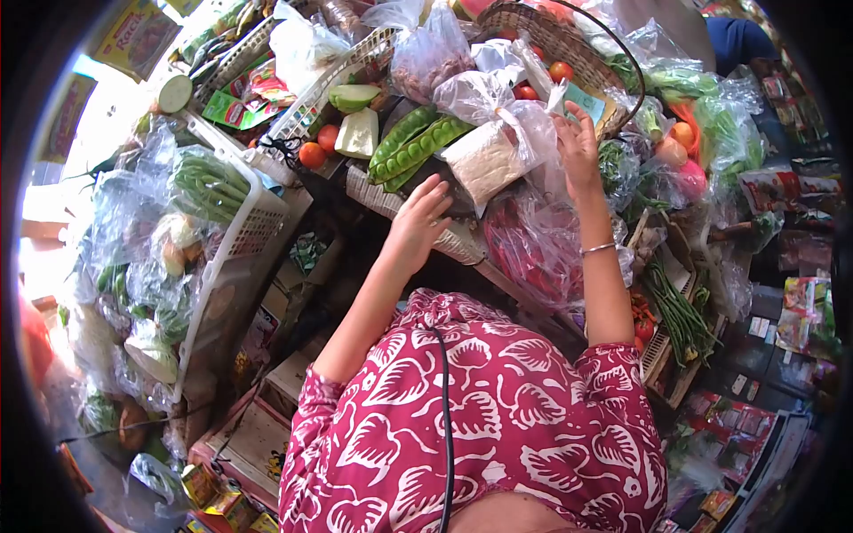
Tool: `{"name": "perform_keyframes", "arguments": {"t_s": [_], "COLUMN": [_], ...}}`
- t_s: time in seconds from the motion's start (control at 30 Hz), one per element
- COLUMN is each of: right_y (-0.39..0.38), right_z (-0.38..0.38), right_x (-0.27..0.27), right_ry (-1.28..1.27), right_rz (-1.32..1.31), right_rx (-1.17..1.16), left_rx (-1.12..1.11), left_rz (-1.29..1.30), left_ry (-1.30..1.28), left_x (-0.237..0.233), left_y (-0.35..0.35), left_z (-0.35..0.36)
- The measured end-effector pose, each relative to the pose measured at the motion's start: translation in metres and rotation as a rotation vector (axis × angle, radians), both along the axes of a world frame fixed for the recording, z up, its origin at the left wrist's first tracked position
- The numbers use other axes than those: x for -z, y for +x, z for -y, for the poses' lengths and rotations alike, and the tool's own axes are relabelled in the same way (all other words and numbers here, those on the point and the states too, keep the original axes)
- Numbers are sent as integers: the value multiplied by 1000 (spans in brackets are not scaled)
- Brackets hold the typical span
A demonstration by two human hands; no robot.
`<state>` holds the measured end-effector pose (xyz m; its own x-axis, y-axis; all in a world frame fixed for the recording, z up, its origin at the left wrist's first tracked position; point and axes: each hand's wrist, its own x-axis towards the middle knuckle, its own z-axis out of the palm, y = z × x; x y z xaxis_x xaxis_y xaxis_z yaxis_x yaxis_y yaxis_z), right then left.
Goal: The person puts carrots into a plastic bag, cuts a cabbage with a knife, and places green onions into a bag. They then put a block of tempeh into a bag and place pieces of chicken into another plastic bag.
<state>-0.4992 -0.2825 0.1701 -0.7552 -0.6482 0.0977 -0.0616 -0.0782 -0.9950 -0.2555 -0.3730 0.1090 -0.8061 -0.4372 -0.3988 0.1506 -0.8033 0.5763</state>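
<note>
**veg_fan:** Plastic bag with a white block (484, 162), head view. It sits mid-stall, just right of the pea pods (410, 142). The block is at the low end, and the knot is above it, a bit to the right.

**stallwatch:** Which hand's closer?

**veg_fan:** Right hand (577, 147), easy. It's up by the knotted end, just right of the bag. The fingers are spread and the grip is open. It looks like it's brushing the loose plastic, not closed on anything. Left hand (419, 222) is below and left of the block, lying flat on the white tray (369, 195) rim. Its grip is open too and it's holding nothing.

**stallwatch:** So the bag's between them?

**veg_fan:** Yep. The right hand is at the knot end and the left is down by the block end.
</note>
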Motion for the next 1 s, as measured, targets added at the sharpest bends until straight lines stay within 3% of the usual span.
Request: {"name": "perform_keyframes", "arguments": {"t_s": [0.1,0.17,0.23,0.3,0.37,0.5,0.57,0.6,0.77,0.97,1.0], "right_y": [-5,-18,-32,-39,-28,-8,-8,-9,-10,-17,-19], "right_z": [-28,-53,-80,-102,-111,-112,-109,-109,-110,-109,-107], "right_x": [-11,-5,16,40,56,49,47,47,51,62,65], "right_ry": [38,107,142,380,395,524,481,485,410,315,312], "right_rz": [-32,-86,-190,-431,-485,-554,-476,-461,-563,-436,-485], "right_rx": [88,207,245,227,246,206,218,216,211,138,123], "left_rx": [-5,-178,-396,-721,-913,-980,-785,-717,-666,-713,-683], "left_rz": [68,224,378,407,634,732,1015,1173,1302,1321,1426], "left_ry": [-122,-277,-606,-913,-1188,-1399,-1418,-1552,-1565,-1833,-1748], "left_x": [-9,-35,-61,-59,-59,-55,-56,-46,-30,-24,-27], "left_y": [42,71,97,131,164,191,192,194,187,180,177], "left_z": [15,23,31,44,54,69,69,70,69,73,69]}}
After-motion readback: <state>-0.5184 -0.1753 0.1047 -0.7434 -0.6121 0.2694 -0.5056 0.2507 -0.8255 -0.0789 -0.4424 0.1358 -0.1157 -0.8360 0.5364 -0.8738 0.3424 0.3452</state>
